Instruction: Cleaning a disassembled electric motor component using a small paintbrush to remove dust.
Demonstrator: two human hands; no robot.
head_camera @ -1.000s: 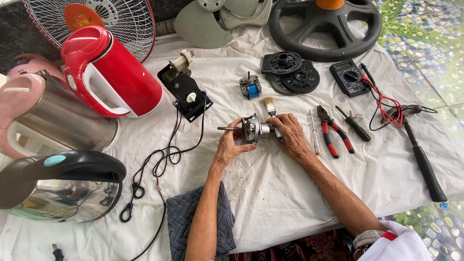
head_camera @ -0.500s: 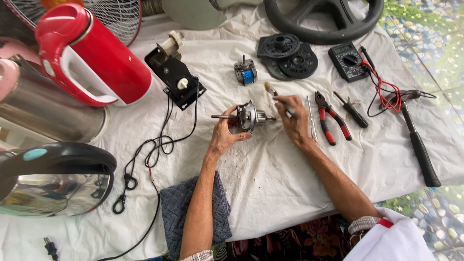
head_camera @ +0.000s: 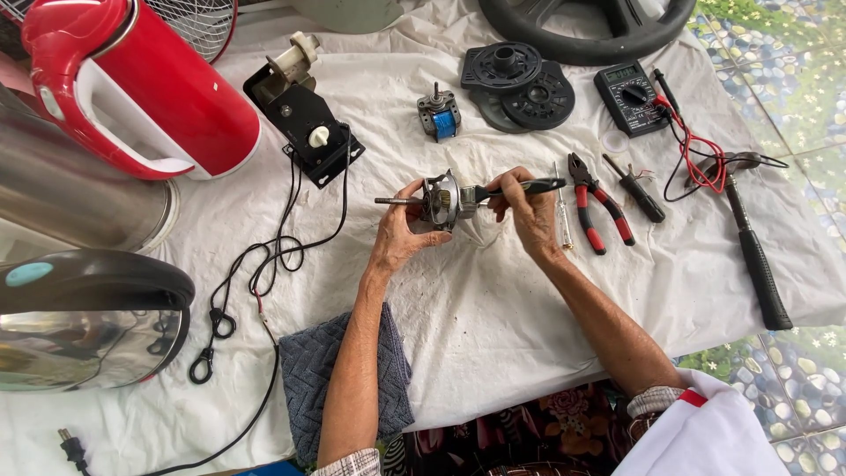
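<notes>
1. Now your left hand is closed around a small fan motor, holding it just above the white-covered worktop, its shaft pointing left.
2. Your right hand is clamped on a black-handled screwdriver, whose tip meets the motor's right side.
3. Just right of your right hand lie a thin clear-handled tester screwdriver, red-handled pliers and a short dark tool.
4. Farther right, a black-handled hammer lies near the cloth's edge.
5. Above, a multimeter with red and black leads sits beside round black plastic parts.
6. A smaller motor with a blue part sits above your hands.
7. To the left are a black switch box with a trailing cable, a red kettle and two steel kettles.
</notes>
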